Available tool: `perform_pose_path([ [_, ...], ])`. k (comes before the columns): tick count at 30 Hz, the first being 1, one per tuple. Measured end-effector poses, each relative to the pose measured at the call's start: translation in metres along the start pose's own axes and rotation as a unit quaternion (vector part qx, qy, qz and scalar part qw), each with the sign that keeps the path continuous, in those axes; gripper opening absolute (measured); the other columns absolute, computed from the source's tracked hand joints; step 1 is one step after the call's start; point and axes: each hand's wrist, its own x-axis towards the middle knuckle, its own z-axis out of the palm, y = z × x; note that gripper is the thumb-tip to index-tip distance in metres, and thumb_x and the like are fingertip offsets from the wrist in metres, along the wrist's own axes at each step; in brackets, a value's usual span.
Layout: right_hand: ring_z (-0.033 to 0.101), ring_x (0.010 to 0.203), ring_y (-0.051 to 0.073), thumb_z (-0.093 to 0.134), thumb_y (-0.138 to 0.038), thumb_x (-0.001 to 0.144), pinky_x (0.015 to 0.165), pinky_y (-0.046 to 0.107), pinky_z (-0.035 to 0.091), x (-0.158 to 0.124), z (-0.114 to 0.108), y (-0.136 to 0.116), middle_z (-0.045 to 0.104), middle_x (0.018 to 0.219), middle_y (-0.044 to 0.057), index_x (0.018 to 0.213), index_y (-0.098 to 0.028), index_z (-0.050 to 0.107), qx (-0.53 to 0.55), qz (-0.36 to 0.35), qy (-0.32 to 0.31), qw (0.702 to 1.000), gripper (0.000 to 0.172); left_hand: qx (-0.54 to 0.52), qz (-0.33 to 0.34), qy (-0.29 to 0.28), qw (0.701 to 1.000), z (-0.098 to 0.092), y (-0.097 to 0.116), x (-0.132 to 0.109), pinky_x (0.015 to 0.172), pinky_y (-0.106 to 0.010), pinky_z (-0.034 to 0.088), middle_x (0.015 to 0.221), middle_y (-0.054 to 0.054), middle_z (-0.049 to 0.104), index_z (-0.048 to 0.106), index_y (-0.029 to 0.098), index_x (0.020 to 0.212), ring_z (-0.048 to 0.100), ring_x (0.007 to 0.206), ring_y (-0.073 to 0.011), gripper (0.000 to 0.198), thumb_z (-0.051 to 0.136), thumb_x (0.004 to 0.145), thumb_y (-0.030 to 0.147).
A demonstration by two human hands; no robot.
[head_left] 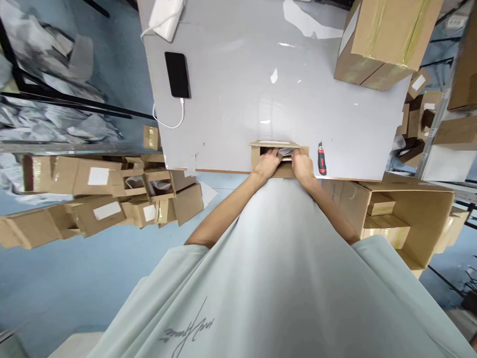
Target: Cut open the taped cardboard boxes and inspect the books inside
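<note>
A small cardboard box [283,171] stands with its flaps raised at the table's near edge, right in front of my body. Inside it shows a pale, plastic-looking packet [286,151], mostly covered by the box and my fingers. My left hand [267,164] reaches in from the left with its fingers curled at the packet's side. From the other side, my right hand [302,165] also bends its fingers into the opening. What exactly the fingertips grip is hidden. Just right of my right hand lies a red and black box cutter [322,159].
A large taped carton [387,40] stands at the table's back right. A phone [178,74] on a white cable and a white power bank [166,17] lie at the left. Opened boxes [108,189] are heaped left; a large open carton [425,219] holds small boxes at right.
</note>
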Motion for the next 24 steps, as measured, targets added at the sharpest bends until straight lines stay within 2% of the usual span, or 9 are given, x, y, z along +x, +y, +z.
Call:
perform_pose_path([
  [3,0.075,0.127,0.033,0.030,-0.011,0.117,0.106,0.041,0.060,-0.003,-0.005,0.001,0.071,0.150,0.026,0.147,-0.009,0.068,0.011,-0.027,-0.009,1.000,0.048,-0.015,-0.006,-0.001,1.000,-0.005,0.001,-0.005,0.112,-0.051,0.059,0.158,-0.029,0.061,0.078,0.007,0.132,0.062,0.144,-0.0408,0.044,0.040,0.109,0.006],
  [6,0.076,0.124,0.033,0.034,-0.009,0.116,0.105,0.040,0.058,-0.004,-0.010,0.003,0.076,0.143,0.024,0.139,-0.011,0.073,0.018,-0.040,-0.019,0.999,0.045,-0.038,0.018,0.049,0.998,-0.010,-0.003,-0.020,0.116,-0.054,0.058,0.172,-0.027,0.051,0.080,0.009,0.129,0.056,0.153,-0.0417,0.043,0.042,0.107,0.006],
  [9,0.076,0.117,0.034,0.036,-0.007,0.114,0.102,0.042,0.056,-0.001,-0.014,0.006,0.076,0.140,0.025,0.138,-0.009,0.072,0.032,-0.023,0.006,0.999,0.044,-0.072,0.024,0.096,0.992,-0.014,-0.012,-0.040,0.121,-0.054,0.057,0.182,-0.020,0.044,0.080,0.014,0.127,0.049,0.161,-0.0399,0.041,0.045,0.106,0.008],
  [13,0.075,0.114,0.033,0.040,-0.010,0.115,0.100,0.040,0.052,0.001,-0.021,0.018,0.079,0.133,0.024,0.129,-0.011,0.074,0.059,-0.006,0.059,0.996,0.037,-0.119,-0.001,0.119,0.986,-0.019,-0.025,-0.065,0.113,-0.049,0.061,0.176,-0.016,0.054,0.081,0.018,0.120,0.060,0.151,-0.0362,0.039,0.046,0.106,0.008],
  [15,0.075,0.114,0.033,0.044,-0.013,0.115,0.100,0.039,0.051,-0.001,-0.024,0.025,0.080,0.127,0.021,0.123,-0.013,0.076,0.071,-0.015,0.076,0.994,0.033,-0.152,-0.004,0.153,0.976,-0.021,-0.031,-0.076,0.108,-0.047,0.062,0.167,-0.015,0.063,0.081,0.020,0.118,0.068,0.140,-0.0343,0.034,0.049,0.108,0.013],
  [17,0.075,0.116,0.032,0.047,-0.014,0.115,0.101,0.039,0.051,-0.006,-0.026,0.029,0.081,0.125,0.019,0.121,-0.015,0.076,0.079,-0.042,0.080,0.993,0.030,-0.196,0.001,0.204,0.959,-0.025,-0.036,-0.089,0.106,-0.045,0.062,0.157,-0.013,0.070,0.082,0.022,0.116,0.074,0.128,-0.0312,0.029,0.053,0.110,0.021],
  [20,0.076,0.115,0.031,0.051,-0.014,0.115,0.100,0.038,0.053,-0.015,-0.026,0.025,0.082,0.126,0.017,0.123,-0.017,0.077,0.069,-0.084,0.052,0.993,0.028,-0.277,0.005,0.275,0.921,-0.035,-0.044,-0.109,0.104,-0.041,0.061,0.142,-0.011,0.076,0.083,0.024,0.113,0.077,0.115,-0.0268,0.025,0.060,0.110,0.032],
  [24,0.077,0.119,0.031,0.051,-0.010,0.113,0.100,0.035,0.053,-0.016,-0.022,0.005,0.082,0.131,0.019,0.126,-0.017,0.080,0.044,-0.125,-0.010,0.991,0.033,-0.384,-0.007,0.344,0.857,-0.053,-0.053,-0.131,0.099,-0.038,0.064,0.127,-0.010,0.080,0.084,0.025,0.109,0.076,0.116,-0.0264,0.027,0.072,0.106,0.049],
])
